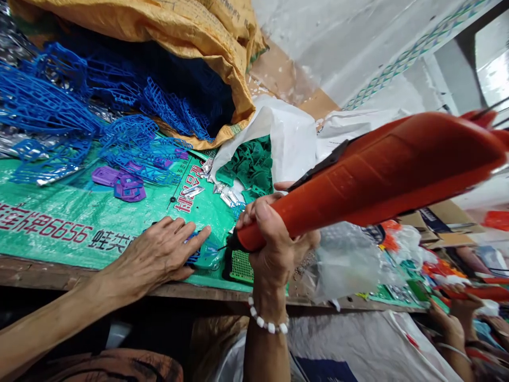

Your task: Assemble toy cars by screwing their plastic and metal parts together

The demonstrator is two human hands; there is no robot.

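My right hand [274, 239] is wrapped round a large red-orange power screwdriver [358, 175], its body slanting up to the right. Its dark tip points left, at a green plastic part [209, 255] near the table's front edge. My left hand [165, 246] lies over the left side of that part, fingers stretched and slightly spread, with some blue plastic showing beneath them. Right below the tool's tip sits a green perforated tray [242, 266]. Purple pieces [129, 185] rest on the green sheet [115, 212] beyond my left hand.
An orange woven sack [191, 32] gapes open at the back, with blue plastic frames [47, 95] spread before it. A white bag [294, 138] holds green pieces [250, 164]. Clear plastic [342, 260] lies right of my right hand. Another person's hands [453, 318] show at far right.
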